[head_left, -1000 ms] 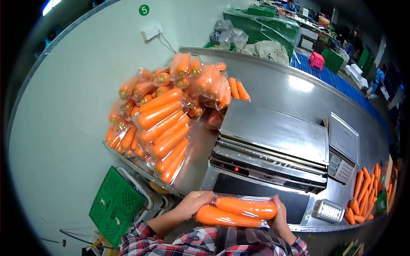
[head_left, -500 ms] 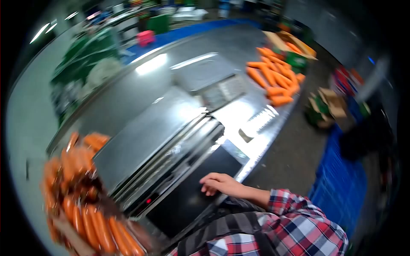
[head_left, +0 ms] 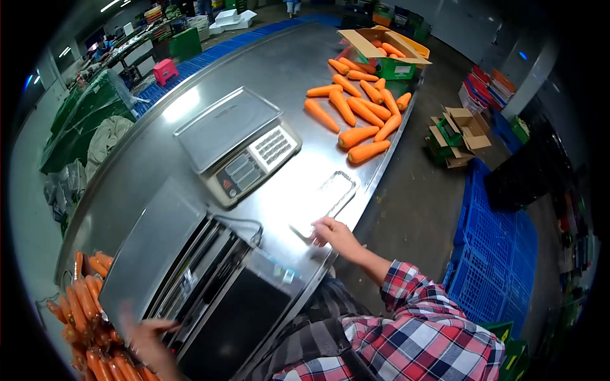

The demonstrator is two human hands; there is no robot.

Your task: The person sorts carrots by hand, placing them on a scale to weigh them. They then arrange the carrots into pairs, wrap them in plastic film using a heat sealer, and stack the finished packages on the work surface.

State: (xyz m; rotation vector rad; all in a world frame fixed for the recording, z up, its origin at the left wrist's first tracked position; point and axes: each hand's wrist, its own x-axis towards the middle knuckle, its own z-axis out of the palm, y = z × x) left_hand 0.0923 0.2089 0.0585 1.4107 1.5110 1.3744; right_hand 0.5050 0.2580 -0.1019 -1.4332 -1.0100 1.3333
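My left hand [head_left: 149, 340] is smeared by motion at the near left end of the wrapping machine [head_left: 229, 317]. Its thumb stands apart from the other fingers, and nothing shows in it. Left of it lies a pile of carrots in clear wrap [head_left: 86, 311]. My right hand [head_left: 337, 236] hovers above the table's near edge, fingers loosely bent and apart, with nothing visible in them. Just beyond its fingertips lies a clear, shiny tray-like thing [head_left: 343, 189], partly lost in glare. Loose carrots [head_left: 362, 108] are spread farther along the table.
A weighing scale [head_left: 229, 136] stands on the steel table [head_left: 267, 57] behind the machine. An open carton [head_left: 397, 66] with carrots stands at the far end. On the floor to the right are blue plastic pallets [head_left: 489, 254], a dark bin [head_left: 527, 165] and cardboard boxes [head_left: 457, 136].
My view has swung to the right, so the machine and wrapped carrots sit farther left. My left hand has come into view. My right hand has moved from over the machine towards the clear tray-like thing.
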